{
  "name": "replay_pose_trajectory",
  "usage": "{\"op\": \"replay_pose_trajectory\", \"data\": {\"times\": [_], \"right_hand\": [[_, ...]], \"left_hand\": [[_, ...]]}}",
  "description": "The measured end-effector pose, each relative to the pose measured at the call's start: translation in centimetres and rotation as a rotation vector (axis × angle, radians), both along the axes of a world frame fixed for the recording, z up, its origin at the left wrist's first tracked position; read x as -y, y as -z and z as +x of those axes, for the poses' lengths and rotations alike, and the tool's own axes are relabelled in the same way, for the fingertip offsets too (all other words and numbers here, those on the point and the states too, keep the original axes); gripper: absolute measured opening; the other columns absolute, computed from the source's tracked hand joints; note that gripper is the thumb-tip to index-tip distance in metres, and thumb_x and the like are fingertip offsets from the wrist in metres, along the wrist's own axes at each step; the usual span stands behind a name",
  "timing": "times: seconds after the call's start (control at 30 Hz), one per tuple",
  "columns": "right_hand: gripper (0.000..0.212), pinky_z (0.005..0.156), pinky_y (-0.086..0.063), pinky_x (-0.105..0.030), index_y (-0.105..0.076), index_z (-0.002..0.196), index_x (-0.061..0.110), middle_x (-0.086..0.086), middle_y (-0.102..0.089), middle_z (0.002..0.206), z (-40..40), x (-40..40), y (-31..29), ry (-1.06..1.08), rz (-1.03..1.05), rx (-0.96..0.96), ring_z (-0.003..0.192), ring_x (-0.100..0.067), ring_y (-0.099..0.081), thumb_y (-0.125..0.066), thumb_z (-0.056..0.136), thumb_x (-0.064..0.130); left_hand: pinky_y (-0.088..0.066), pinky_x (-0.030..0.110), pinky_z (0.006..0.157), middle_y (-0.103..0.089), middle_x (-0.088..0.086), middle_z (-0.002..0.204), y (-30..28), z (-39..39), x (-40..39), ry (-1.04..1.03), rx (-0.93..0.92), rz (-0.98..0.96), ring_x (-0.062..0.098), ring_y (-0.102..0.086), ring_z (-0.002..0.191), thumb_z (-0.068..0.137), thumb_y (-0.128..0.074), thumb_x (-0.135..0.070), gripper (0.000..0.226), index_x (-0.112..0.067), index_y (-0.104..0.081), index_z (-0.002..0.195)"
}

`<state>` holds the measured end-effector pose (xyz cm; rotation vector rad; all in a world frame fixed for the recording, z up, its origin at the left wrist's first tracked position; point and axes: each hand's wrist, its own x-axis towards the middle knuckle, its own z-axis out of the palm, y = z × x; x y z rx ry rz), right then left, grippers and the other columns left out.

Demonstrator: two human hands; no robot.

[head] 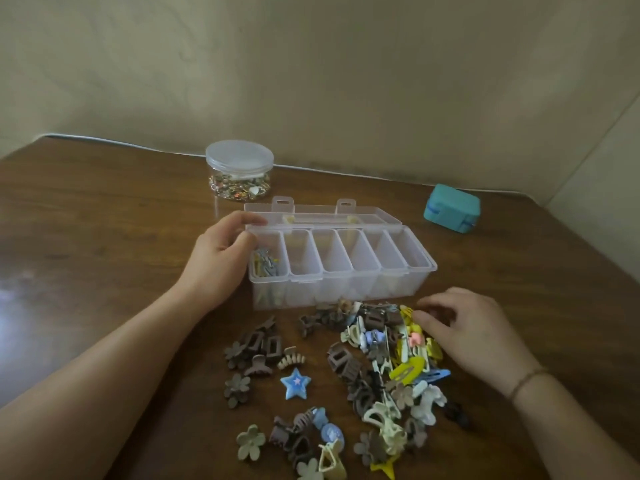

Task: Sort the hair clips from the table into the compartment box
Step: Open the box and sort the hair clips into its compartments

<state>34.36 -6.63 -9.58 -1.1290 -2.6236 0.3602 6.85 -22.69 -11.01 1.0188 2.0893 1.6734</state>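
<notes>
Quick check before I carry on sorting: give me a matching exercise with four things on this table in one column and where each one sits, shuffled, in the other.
Things:
1. round jar
2. teal case
3. blue star clip
4. left hand

Places:
A. on the table in front of the compartment box, among loose clips
B. at the box's left end
C. far right, behind the box
D. behind the box, to the left, by the wall

Pairs: 1-D, 2-C, 3-A, 4-B
</notes>
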Motion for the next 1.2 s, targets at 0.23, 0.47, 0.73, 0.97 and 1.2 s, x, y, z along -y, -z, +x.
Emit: {"op": "replay_pose_trajectory", "data": {"times": [0.23,0.47,0.73,0.97,1.2], "right_hand": [[0.01,0.059,-0.047,-0.024,-0.067,0.074,0.033,0.013,-0.065,0.077,-1.0,-0.6,-0.9,0.011,-0.147,0.04,0.072,-0.002,-0.058,-0.076,0.077,0.036],[0.012,0.062,-0.048,-0.02,-0.07,0.075,0.031,0.007,-0.071,0.074,-0.3,0.3,-3.8,-0.078,-0.306,-0.116,0.073,-0.01,-0.066,-0.08,0.073,0.024],[0.008,0.059,-0.052,-0.016,-0.069,0.081,0.024,0.003,-0.07,0.076,-11.1,5.8,-7.4,-0.374,-0.302,-0.465,0.069,-0.009,-0.064,-0.077,0.078,0.022],[0.002,0.062,-0.049,-0.013,-0.067,0.084,0.03,0.012,-0.065,0.077,-12.5,5.7,-5.5,-0.352,-0.152,-0.326,0.073,-0.002,-0.059,-0.066,0.086,0.031],[0.008,0.055,-0.049,-0.013,-0.065,0.079,0.036,0.012,-0.064,0.07,-4.3,4.7,-7.2,-0.255,-0.103,-0.014,0.067,0.001,-0.061,-0.069,0.082,0.03]], "left_hand": [[-0.047,0.02,0.075,-0.065,-0.017,0.106,0.0,0.0,0.0,0.016,0.001,0.001,-0.005,-0.059,0.098,0.098,-0.045,-0.01,0.03,-0.024,-0.065,0.114],[-0.05,0.021,0.079,-0.065,-0.017,0.107,0.1,-0.1,0.1,0.037,0.034,0.005,-0.003,-0.06,0.101,0.098,-0.045,-0.011,0.031,-0.025,-0.064,0.117],[-0.054,0.031,0.086,-0.069,-0.012,0.105,0.2,-0.3,0.2,0.039,0.044,0.002,0.007,-0.065,0.104,0.096,-0.049,-0.012,0.029,-0.026,-0.065,0.116],[-0.053,0.026,0.08,-0.068,-0.006,0.107,0.1,-0.3,0.4,0.064,0.035,-0.014,0.008,-0.064,0.104,0.097,-0.047,-0.014,0.029,-0.027,-0.063,0.118],[-0.056,0.041,0.088,-0.075,0.0,0.097,-0.2,0.1,0.7,0.069,0.049,-0.03,0.017,-0.069,0.098,0.084,-0.053,-0.031,0.034,-0.033,-0.062,0.117]]}}
